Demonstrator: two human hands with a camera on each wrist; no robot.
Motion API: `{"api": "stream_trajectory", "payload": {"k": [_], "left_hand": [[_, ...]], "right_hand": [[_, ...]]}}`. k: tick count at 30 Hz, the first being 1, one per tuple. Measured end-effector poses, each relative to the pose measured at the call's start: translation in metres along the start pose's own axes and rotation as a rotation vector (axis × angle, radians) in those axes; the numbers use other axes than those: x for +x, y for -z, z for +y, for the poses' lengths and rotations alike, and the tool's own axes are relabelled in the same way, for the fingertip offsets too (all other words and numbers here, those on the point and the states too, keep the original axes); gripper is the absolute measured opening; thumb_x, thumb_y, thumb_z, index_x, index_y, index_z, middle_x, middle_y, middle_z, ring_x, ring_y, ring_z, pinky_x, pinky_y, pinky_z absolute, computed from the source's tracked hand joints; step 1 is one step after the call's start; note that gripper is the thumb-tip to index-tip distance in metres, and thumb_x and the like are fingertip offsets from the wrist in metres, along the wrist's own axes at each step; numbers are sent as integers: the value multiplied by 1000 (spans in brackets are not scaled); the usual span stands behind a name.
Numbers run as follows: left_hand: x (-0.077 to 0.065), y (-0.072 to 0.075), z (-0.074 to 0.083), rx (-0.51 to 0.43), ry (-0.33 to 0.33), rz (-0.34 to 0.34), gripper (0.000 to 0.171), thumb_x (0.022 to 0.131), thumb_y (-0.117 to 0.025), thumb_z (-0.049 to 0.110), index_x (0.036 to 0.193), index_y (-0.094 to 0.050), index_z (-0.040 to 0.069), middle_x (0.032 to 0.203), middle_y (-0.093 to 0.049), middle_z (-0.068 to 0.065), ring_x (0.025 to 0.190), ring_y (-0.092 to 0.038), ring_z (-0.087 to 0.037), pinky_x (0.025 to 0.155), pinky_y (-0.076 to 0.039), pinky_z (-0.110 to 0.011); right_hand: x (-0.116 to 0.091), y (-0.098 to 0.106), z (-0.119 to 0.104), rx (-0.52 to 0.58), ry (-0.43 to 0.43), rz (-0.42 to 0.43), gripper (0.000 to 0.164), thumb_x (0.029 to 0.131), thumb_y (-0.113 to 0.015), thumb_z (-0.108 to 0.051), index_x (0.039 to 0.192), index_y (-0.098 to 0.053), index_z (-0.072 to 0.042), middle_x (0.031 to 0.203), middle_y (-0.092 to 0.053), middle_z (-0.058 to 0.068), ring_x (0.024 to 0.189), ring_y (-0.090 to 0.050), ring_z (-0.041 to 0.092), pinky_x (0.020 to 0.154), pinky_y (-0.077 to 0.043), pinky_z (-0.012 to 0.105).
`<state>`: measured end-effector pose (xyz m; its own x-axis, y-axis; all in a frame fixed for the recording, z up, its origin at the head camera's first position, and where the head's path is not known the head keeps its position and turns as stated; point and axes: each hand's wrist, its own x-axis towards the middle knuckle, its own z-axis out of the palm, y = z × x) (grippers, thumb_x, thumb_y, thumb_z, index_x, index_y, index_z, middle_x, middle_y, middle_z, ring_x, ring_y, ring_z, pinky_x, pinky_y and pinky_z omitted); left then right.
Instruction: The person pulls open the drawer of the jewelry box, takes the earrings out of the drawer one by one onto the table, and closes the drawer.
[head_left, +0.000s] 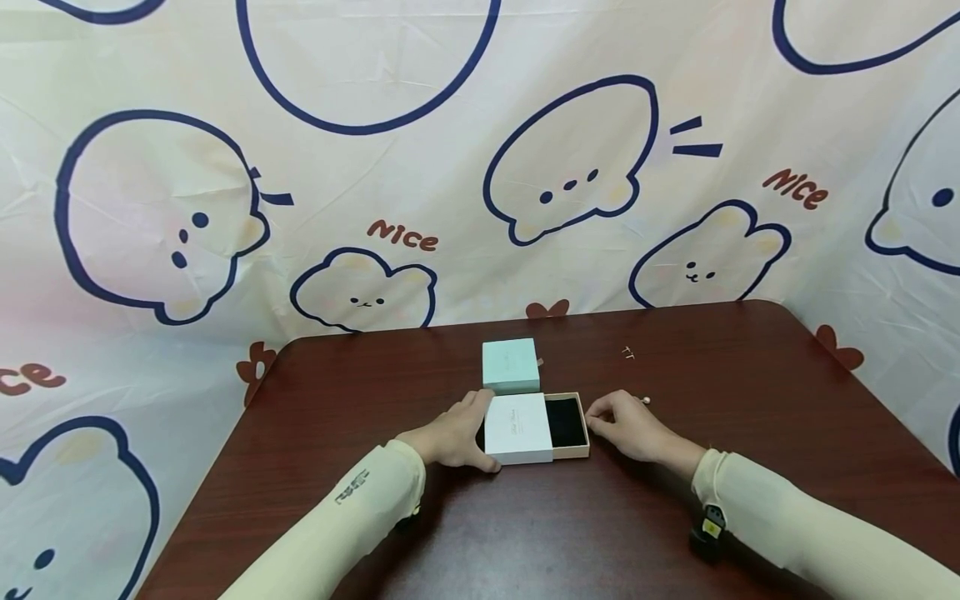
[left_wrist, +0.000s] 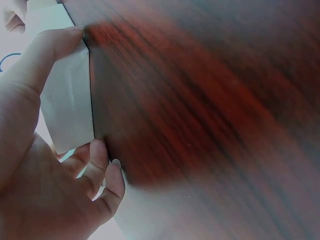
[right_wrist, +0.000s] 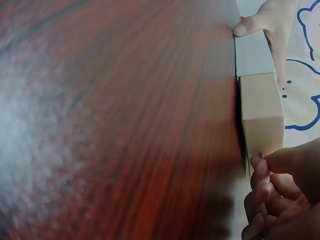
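Note:
A white jewelry box (head_left: 517,429) lies on the table with its tan inner drawer (head_left: 572,452) slid partly out to the right. A black pad (head_left: 566,422) lines the drawer, and nothing shows on it. My left hand (head_left: 456,432) grips the white sleeve from the left, thumb at the near corner and fingers at the far side. At the drawer's right end, my right hand (head_left: 628,423) pinches a small pull tab (right_wrist: 263,154) between thumb and forefinger. The rest of the tab is hidden by the fingertips.
Right behind the white box stands a mint-green box (head_left: 510,364) with a small tab on its right. Two tiny gold-coloured pieces (head_left: 627,353) lie farther back on the right. A small pearl-like bead (head_left: 646,400) is just beyond my right hand. A printed cloth (head_left: 465,275) hangs behind the table.

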<state>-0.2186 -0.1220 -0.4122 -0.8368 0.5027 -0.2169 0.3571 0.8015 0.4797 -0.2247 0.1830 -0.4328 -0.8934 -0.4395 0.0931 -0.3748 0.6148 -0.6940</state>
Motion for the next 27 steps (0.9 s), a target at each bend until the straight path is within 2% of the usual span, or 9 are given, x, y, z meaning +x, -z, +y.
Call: {"api": "stream_trajectory", "payload": {"k": [27], "left_hand": [[0,0,1,9,5,5,107,76,-88,35,156,-23,4,154,-36,-20,140,-42,-35,110,-41,-54]], "right_hand": [[4,-6,2,-33,1,32,16,92,-63,-4,85,-76,-10,76,-68,-5,70,-52,1,67,-44,21]]}}
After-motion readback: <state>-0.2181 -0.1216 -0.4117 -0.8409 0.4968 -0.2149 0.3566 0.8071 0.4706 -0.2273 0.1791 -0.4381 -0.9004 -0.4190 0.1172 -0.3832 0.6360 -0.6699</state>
